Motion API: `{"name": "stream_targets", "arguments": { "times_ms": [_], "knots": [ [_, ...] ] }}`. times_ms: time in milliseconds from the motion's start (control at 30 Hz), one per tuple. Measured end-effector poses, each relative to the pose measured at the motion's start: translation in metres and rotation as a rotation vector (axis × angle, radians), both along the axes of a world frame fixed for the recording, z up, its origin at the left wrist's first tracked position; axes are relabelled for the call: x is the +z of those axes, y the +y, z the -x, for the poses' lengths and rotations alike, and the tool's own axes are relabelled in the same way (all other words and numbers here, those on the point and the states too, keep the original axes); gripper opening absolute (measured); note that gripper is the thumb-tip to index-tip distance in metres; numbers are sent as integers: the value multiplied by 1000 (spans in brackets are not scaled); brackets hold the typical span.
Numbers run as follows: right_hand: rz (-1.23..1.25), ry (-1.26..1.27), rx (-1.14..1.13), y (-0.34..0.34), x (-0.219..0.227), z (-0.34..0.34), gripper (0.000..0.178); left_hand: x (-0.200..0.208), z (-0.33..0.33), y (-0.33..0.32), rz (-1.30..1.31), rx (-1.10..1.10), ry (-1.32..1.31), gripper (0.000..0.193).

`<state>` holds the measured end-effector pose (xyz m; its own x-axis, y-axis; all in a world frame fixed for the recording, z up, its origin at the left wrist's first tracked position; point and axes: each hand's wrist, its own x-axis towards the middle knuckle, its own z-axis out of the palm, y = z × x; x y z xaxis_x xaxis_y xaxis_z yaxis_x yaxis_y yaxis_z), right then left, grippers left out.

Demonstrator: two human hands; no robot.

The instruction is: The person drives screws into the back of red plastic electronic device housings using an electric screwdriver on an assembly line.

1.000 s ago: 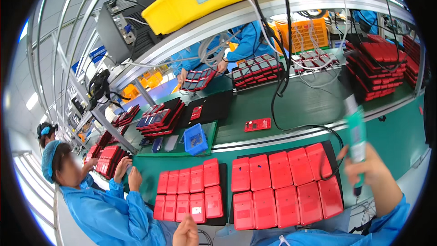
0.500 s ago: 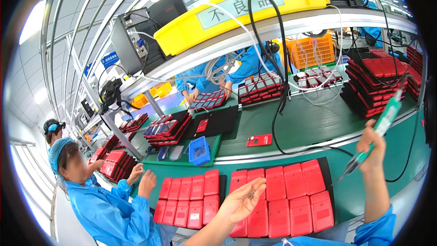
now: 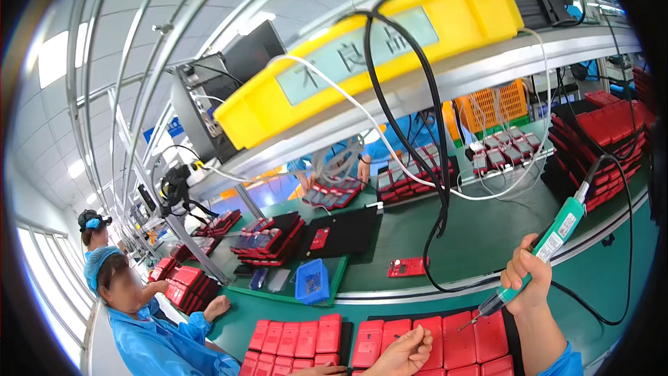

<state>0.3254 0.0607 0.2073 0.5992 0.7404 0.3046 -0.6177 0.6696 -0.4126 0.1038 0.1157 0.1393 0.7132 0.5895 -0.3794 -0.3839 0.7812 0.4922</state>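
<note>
Here, a worker's right hand [image 3: 530,277] is gripping a green electric screwdriver [image 3: 562,228], its fingers wrapping firmly around the body while the bit is pointing down and leftward over a red case [image 3: 459,347]; whether the tip is touching the surface cannot be told. A black cable [image 3: 629,264] is looping down from the tool's upper end. The left hand [image 3: 406,349] is hovering low over the neighbouring cases, its fingers curled in and the tips drawn together; whether they are pinching anything cannot be made out.

The red cases are lying in two rows on a black mat [image 3: 513,331] at the near edge of the green bench [image 3: 584,270], the lower row running out of view. To their left, a second group of red cases [image 3: 306,339] is lying side by side. Beyond it, a blue tray [image 3: 316,297] is holding small parts, and a red panel [image 3: 410,267] is lying alone farther right. Tall red stacks [image 3: 600,132] are rising at the far right, while a yellow bin [image 3: 476,17] is sitting on the shelf overhead. At left, a co-worker [image 3: 142,327] in blue is facing the same bench.
</note>
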Motion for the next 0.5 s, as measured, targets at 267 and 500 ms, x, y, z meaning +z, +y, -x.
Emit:
{"name": "stream_targets", "arguments": {
  "times_ms": [267,500],
  "knots": [
    [110,69,-131,-7,2,-9,16,-11,-19,-3,83,-195,-46,16],
    [-134,-124,-36,-38,12,17,15,-1,-25,-43,175,-151,-104,17]
  ]
}}
